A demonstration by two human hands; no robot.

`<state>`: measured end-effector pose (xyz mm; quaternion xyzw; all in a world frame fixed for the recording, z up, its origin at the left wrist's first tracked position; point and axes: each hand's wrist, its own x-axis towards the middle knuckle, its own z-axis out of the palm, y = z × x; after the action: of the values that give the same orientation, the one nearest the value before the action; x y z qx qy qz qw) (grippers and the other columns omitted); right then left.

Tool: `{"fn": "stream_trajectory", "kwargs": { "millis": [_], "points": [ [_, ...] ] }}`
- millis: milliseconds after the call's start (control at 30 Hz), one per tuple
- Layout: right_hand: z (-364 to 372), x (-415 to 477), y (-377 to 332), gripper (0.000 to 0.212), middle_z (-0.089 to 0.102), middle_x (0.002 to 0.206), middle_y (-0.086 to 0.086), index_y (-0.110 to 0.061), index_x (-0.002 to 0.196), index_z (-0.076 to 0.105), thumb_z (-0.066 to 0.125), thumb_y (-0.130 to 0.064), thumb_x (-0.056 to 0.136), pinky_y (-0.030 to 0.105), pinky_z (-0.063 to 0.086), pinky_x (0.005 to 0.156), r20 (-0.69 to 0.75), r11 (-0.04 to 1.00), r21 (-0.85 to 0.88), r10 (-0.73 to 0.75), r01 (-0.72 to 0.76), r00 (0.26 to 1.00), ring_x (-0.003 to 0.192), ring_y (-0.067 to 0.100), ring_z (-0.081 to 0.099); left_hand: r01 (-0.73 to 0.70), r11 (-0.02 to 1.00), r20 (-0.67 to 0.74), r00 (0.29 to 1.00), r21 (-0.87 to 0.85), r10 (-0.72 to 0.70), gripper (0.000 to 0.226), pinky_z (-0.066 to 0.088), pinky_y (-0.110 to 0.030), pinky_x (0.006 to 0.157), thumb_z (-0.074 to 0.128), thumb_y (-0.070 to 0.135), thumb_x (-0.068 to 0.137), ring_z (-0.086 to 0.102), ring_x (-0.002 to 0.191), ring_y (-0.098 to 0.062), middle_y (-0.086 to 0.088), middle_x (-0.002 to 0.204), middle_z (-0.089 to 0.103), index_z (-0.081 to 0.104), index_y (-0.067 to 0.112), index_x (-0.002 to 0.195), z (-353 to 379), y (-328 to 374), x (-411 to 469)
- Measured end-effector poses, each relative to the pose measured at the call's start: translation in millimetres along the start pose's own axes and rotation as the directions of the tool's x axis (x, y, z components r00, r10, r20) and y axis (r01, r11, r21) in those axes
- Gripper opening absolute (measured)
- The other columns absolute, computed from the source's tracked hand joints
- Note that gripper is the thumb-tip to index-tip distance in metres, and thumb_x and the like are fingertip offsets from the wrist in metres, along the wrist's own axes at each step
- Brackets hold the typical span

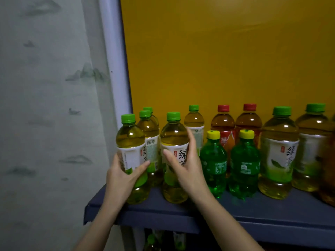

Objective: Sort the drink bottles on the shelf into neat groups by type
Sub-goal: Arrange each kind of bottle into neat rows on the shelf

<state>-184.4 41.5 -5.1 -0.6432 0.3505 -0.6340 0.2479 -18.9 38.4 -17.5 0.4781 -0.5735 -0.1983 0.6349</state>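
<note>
On the dark blue shelf board (253,211), in the head view, the drink bottles stand upright in rough rows against a mustard-yellow back panel (217,60). At about eight o'clock in the picture, the left hand (120,178) wraps the label band of a clear plastic green-tea bottle with a green cap (131,151), thumb across the front and fingers behind it. Just to its right, near six o'clock, the right hand (188,171) cups a second green-capped green-tea bottle (174,147): the thumb lies on the white label, the fingers reach round the far side, and the grip looks looser than the left one.

Both bottles seem full, so each should feel fairly heavy, with liquid that sloshes if tipped. The thin plastic walls would give under a hard squeeze, and the glossy label may be a little slippery. The waist at the label looks the best place to hold.

Behind the left bottle, toward eleven o'clock from it, more green-tea bottles (149,134) already cluster. At three o'clock from the right hand, just beside it, stand two small green soda bottles with yellow caps (213,163), with two red-capped amber tea bottles (235,124) behind them and larger green-capped tea bottles (277,153) further right.
</note>
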Motion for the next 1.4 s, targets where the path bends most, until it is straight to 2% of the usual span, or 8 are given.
{"fn": "stream_trajectory", "kwargs": {
  "millis": [233, 400, 467, 567, 700, 933, 1133, 1400],
  "points": [
    [7, -34, 26, 0.082, 0.027, 0.149, -0.010, -0.033, 0.143, 0.001, 0.060, -0.032, 0.086, 0.027, 0.030, 0.113, 0.066, 0.971, -0.204, 0.141, -0.125, 0.988, 0.134, 0.001, 0.029, -0.006, 0.999, 0.145, 0.989, -0.041, 0.012, 0.053, 0.046, -0.031, 0.082, 0.070, 0.021, 0.074, 0.055, 0.101, -0.018, 0.000, 0.113, 0.052, 0.033, 0.018, 0.112, 10, -11, 14],
    [12, -27, 25, 0.080, 0.030, 0.147, -0.008, -0.025, 0.146, 0.008, 0.060, -0.035, 0.086, 0.022, 0.031, 0.109, 0.004, 0.944, -0.293, 0.162, -0.153, 0.987, 0.132, 0.003, 0.032, -0.001, 0.999, 0.162, 0.987, -0.043, 0.008, 0.051, 0.044, -0.018, 0.075, 0.068, 0.020, 0.076, 0.053, 0.106, -0.017, -0.002, 0.116, 0.050, 0.033, 0.015, 0.112, 16, -12, 19],
    [6, -35, 21, 0.077, 0.028, 0.148, -0.012, -0.027, 0.146, 0.009, 0.057, -0.038, 0.087, 0.022, 0.028, 0.111, 0.019, 0.925, -0.353, 0.160, -0.143, 0.987, 0.133, 0.000, 0.030, 0.023, 0.999, 0.155, 0.988, -0.031, -0.018, 0.059, 0.046, -0.026, 0.082, 0.069, 0.036, 0.073, 0.052, 0.112, -0.021, -0.005, 0.119, 0.050, 0.035, 0.014, 0.117, 16, -14, 16],
    [-16, -61, 5, 0.058, 0.027, 0.142, -0.024, -0.037, 0.140, 0.020, 0.051, -0.039, 0.091, 0.003, 0.019, 0.105, 0.088, 0.886, -0.459, 0.121, -0.068, 0.989, 0.129, -0.016, 0.024, -0.033, 0.998, -0.038, 0.999, -0.055, 0.030, 0.071, 0.040, -0.043, 0.102, 0.066, 0.051, 0.074, 0.044, 0.124, -0.022, -0.005, 0.133, 0.044, 0.036, 0.022, 0.131, 14, -18, -2],
    [-59, -83, -21, 0.046, 0.037, 0.135, -0.026, -0.034, 0.134, 0.036, 0.048, -0.034, 0.089, 0.001, 0.023, 0.100, -0.012, 0.860, -0.511, -0.019, 0.011, 1.000, 0.127, -0.013, 0.031, -0.478, 0.844, -0.357, 0.853, -0.243, 0.380, 0.032, 0.041, -0.033, 0.099, 0.053, 0.022, 0.084, 0.051, 0.109, -0.020, 0.002, 0.113, 0.053, 0.050, 0.039, 0.111, 32, 4, -43],
    [-117, -65, -11, 0.053, 0.036, 0.136, -0.012, -0.020, 0.139, 0.031, 0.053, -0.020, 0.092, 0.004, 0.024, 0.105, -0.300, 0.804, -0.592, -0.155, -0.055, 0.941, 0.127, -0.008, 0.031, -0.438, 0.873, 0.148, 0.869, -0.215, 0.473, 0.037, 0.039, -0.028, 0.102, 0.050, 0.031, 0.084, 0.045, 0.122, -0.008, 0.011, 0.124, 0.049, 0.048, 0.026, 0.121, 94, 42, -73],
    [-120, -50, 13, 0.075, 0.031, 0.147, -0.001, -0.016, 0.146, 0.016, 0.060, -0.026, 0.086, 0.019, 0.028, 0.110, -0.312, 0.807, -0.561, -0.002, -0.183, 0.950, 0.135, 0.007, 0.029, -0.229, 0.966, 0.251, 0.935, -0.119, 0.252, 0.077, 0.031, -0.024, 0.104, 0.071, 0.019, 0.078, 0.034, 0.129, -0.008, -0.002, 0.139, 0.035, 0.025, 0.016, 0.140, 141, 44, -61],
    [-116, -53, 25, 0.068, 0.050, 0.129, -0.001, -0.017, 0.133, 0.030, 0.068, -0.033, 0.080, 0.026, 0.044, 0.095, -0.318, 0.807, -0.499, 0.168, -0.315, 0.933, 0.120, 0.013, 0.049, -0.061, 0.988, 0.353, 0.929, -0.140, 0.108, 0.070, 0.050, -0.043, 0.094, 0.076, 0.032, 0.070, 0.057, 0.112, -0.018, -0.002, 0.122, 0.059, 0.040, 0.018, 0.127, 148, 24, -53]
  ]
}}
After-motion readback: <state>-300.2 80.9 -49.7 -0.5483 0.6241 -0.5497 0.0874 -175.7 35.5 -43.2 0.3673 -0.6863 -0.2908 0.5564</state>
